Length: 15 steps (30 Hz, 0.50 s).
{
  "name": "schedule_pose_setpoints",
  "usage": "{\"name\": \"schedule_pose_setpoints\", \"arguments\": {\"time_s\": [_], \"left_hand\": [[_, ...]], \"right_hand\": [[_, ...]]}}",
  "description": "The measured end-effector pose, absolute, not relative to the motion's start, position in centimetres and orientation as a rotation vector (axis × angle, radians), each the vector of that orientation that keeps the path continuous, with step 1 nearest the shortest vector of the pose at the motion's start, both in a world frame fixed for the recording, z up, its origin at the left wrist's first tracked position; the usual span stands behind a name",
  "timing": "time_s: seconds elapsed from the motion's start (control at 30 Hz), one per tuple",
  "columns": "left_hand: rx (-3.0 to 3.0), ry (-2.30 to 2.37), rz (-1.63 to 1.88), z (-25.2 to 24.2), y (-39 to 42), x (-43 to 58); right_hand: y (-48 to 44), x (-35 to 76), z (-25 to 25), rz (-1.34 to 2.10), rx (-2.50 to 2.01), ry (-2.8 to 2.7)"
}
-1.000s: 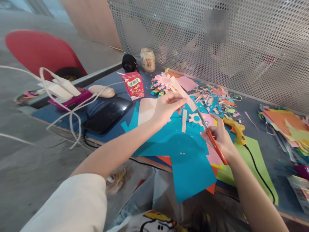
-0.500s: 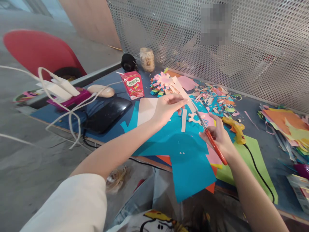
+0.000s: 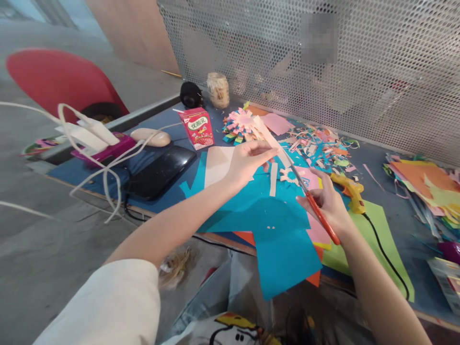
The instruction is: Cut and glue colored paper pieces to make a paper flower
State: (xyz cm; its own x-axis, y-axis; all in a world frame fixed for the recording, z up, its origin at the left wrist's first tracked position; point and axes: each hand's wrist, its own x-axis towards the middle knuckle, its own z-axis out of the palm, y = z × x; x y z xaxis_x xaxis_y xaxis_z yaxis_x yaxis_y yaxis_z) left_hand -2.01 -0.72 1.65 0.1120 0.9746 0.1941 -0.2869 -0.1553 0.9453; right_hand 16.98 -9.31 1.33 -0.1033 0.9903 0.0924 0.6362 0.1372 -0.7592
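Observation:
Between the thumb and fingers of my left hand (image 3: pixel 251 158) is a pale pink paper strip (image 3: pixel 266 132), slanting up and away. My right hand (image 3: pixel 325 201) grips red-handled scissors (image 3: pixel 318 215), whose blades reach the strip's near end beside my left fingertips. Whether the blades are fully closed I cannot make out. Under both hands lie blue paper sheets (image 3: pixel 287 258), one hanging over the table edge. A short pale strip (image 3: pixel 273 179) and a small fringed paper piece (image 3: pixel 287 175) rest on the blue paper. Beyond my left hand sits a fringed pink paper flower (image 3: pixel 240 120).
A yellow glue gun (image 3: pixel 354 194) lies right of my right hand, on green paper (image 3: pixel 381 230). Paper scraps (image 3: pixel 319 148) heap before the metal mesh (image 3: pixel 341 96). Leftward are a red drink carton (image 3: pixel 197 128), a black phone-like device (image 3: pixel 161 170) and a purple power strip (image 3: pixel 108 147) with white cables.
Almost nothing differs. The far end of the pink strip has dipped slightly, and the camera view has shifted a little. Both hands keep their places and holds.

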Motion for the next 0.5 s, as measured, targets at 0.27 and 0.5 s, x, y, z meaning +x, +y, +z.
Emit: {"name": "schedule_pose_setpoints", "arguments": {"time_s": [0.27,0.5], "left_hand": [[1.194,0.805,1.322,1.33,-0.65,-1.85],[1.19,0.811,1.318,1.48,-0.76,-1.84]], "right_hand": [[-9.36,16.98,1.18,0.782,-1.552,-1.816],[-9.34,17.0,1.21,0.762,-1.551,-1.807]]}}
